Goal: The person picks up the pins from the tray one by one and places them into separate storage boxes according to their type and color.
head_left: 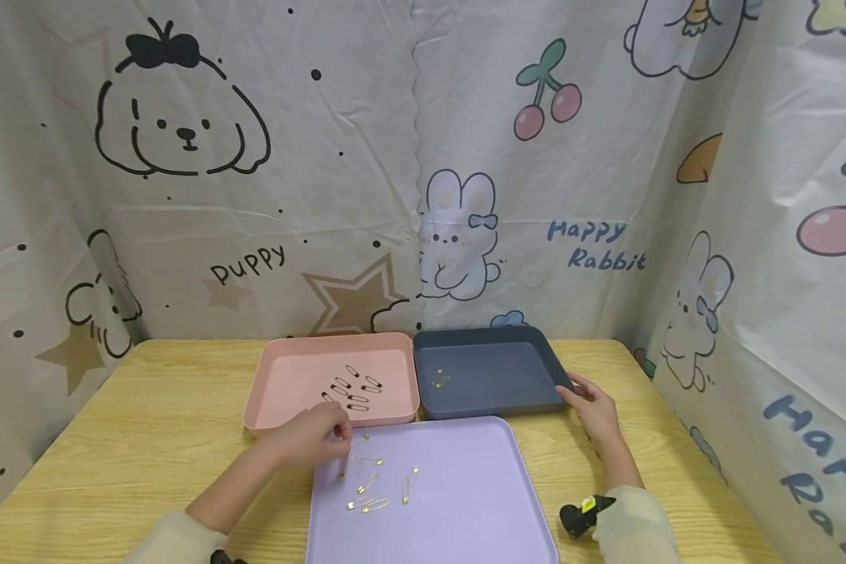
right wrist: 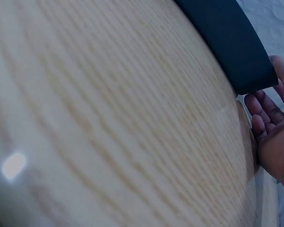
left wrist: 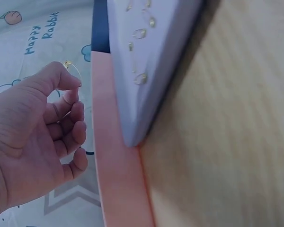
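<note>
My left hand (head_left: 309,440) is over the far left corner of the lilac tray (head_left: 465,501), near the pink tray's front wall. Between its thumb and forefinger it pinches a gold safety pin (left wrist: 68,63), seen in the left wrist view. Several gold safety pins (head_left: 375,506) lie scattered on the lilac tray's left half. My right hand (head_left: 595,409) grips the dark blue tray (head_left: 500,376) at its near right corner, thumb by the rim and fingers curled at the outer wall. Inside that tray lie a few small gold safety pins (head_left: 440,382).
The pink tray (head_left: 289,368) holds several black safety pins (head_left: 357,399) and stands left of the dark blue one. All trays sit on a wood-grain table (head_left: 148,439). A printed curtain (head_left: 352,157) hangs behind and along both sides.
</note>
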Action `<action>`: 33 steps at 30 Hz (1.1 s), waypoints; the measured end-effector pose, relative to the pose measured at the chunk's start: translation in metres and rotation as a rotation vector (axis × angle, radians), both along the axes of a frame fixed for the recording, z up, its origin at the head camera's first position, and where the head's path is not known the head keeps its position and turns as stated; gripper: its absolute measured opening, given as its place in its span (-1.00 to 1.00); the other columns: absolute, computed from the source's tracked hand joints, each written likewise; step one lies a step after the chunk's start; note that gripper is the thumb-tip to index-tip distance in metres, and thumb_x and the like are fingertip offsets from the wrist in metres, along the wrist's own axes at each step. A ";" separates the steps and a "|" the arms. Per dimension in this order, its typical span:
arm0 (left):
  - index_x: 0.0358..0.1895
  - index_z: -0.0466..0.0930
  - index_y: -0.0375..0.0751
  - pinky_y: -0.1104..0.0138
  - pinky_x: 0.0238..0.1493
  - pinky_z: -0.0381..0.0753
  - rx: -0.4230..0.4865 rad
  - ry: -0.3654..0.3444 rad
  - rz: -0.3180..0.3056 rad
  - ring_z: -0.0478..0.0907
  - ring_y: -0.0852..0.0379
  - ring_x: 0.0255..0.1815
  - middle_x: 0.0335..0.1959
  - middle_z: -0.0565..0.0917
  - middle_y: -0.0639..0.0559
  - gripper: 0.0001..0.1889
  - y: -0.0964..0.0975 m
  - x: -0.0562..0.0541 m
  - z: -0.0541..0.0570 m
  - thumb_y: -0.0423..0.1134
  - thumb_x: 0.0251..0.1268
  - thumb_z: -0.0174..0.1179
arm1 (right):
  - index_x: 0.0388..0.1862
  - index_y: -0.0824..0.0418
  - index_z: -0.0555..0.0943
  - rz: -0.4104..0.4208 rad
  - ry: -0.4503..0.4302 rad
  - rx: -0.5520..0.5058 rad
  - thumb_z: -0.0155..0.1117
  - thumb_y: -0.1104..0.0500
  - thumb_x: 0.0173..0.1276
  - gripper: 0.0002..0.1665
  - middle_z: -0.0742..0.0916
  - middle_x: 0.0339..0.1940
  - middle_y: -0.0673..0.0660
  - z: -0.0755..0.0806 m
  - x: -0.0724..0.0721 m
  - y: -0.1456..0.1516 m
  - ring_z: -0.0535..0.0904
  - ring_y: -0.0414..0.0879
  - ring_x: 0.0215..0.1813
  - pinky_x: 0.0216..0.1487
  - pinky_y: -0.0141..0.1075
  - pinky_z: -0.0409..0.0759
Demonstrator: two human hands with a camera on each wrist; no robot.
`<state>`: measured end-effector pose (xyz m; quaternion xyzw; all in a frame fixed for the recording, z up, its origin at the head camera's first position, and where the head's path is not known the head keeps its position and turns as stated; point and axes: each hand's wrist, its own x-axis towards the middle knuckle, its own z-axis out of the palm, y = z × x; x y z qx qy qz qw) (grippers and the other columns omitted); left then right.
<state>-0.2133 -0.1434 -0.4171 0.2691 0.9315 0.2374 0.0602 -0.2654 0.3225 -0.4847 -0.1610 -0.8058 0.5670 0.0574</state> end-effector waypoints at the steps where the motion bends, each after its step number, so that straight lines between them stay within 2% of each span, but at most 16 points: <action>1: -0.48 0.46 0.00 0.33 -0.22 0.37 0.011 -0.001 -0.001 0.35 0.19 -0.28 -0.38 0.45 0.18 -0.94 0.001 -0.003 0.002 -0.27 -0.03 0.14 | 0.36 0.13 0.34 0.001 0.001 0.000 0.28 -0.16 0.19 -0.19 0.40 0.28 0.15 0.000 0.000 0.000 0.27 -0.14 0.17 -0.18 -0.67 0.34; 10: -0.50 0.50 -0.13 0.41 -0.28 0.37 0.113 0.034 -0.059 0.37 0.18 -0.35 -0.46 0.47 0.12 -0.98 0.019 -0.031 0.016 -0.32 -0.01 0.14 | 0.35 0.15 0.35 -0.005 0.010 0.010 0.29 -0.11 0.20 -0.23 0.43 0.19 0.13 0.001 -0.001 0.000 0.29 -0.19 0.07 -0.19 -0.64 0.36; 17: -0.43 0.50 -0.21 0.43 -0.42 0.36 0.165 -0.054 0.004 0.35 0.19 -0.42 -0.46 0.45 0.07 -0.96 0.039 -0.049 0.029 -0.32 0.09 0.09 | 0.35 0.15 0.35 -0.004 0.011 0.006 0.29 -0.10 0.21 -0.23 0.41 0.25 0.15 0.000 -0.001 0.001 0.28 -0.16 0.13 -0.19 -0.65 0.35; 22: -0.41 0.47 -0.23 0.41 -0.50 0.32 0.215 -0.093 -0.012 0.32 0.21 -0.52 -0.48 0.43 0.06 -0.97 0.055 -0.065 0.034 -0.34 0.11 0.10 | 0.36 0.15 0.34 0.002 0.011 0.006 0.29 -0.13 0.20 -0.21 0.39 0.27 0.16 0.000 -0.001 0.001 0.27 -0.13 0.18 -0.18 -0.66 0.35; 25: -0.49 0.43 -0.24 0.41 -0.45 0.33 0.256 -0.045 -0.071 0.31 0.20 -0.51 -0.52 0.40 0.05 -0.94 0.067 -0.073 0.037 -0.40 0.09 0.08 | 0.36 0.14 0.34 -0.003 0.009 0.007 0.29 -0.15 0.19 -0.20 0.40 0.26 0.15 0.000 -0.001 0.001 0.27 -0.14 0.16 -0.18 -0.66 0.35; 27: -0.51 0.42 -0.24 0.41 -0.42 0.34 0.268 -0.011 -0.086 0.31 0.20 -0.49 -0.51 0.39 0.05 -0.90 0.075 -0.077 0.039 -0.41 0.10 0.08 | 0.36 0.13 0.34 -0.006 0.008 0.006 0.29 -0.17 0.18 -0.18 0.40 0.26 0.14 0.001 0.000 0.001 0.27 -0.14 0.16 -0.18 -0.67 0.35; 30: -0.49 0.46 -0.23 0.41 -0.39 0.38 0.249 0.003 -0.051 0.36 0.19 -0.44 -0.45 0.45 0.03 -0.93 0.086 -0.083 0.039 -0.38 0.11 0.10 | 0.35 0.12 0.35 -0.006 0.006 -0.001 0.29 -0.18 0.17 -0.18 0.40 0.26 0.14 0.001 0.000 0.000 0.27 -0.14 0.16 -0.17 -0.66 0.35; 33: -0.41 0.52 -0.21 0.41 -0.44 0.39 0.218 -0.043 0.017 0.38 0.19 -0.45 -0.38 0.49 0.03 -0.94 0.097 -0.086 0.039 -0.31 0.14 0.09 | 0.36 0.12 0.34 0.000 0.002 -0.006 0.29 -0.17 0.18 -0.19 0.39 0.28 0.14 0.001 0.001 -0.001 0.27 -0.14 0.18 -0.16 -0.66 0.35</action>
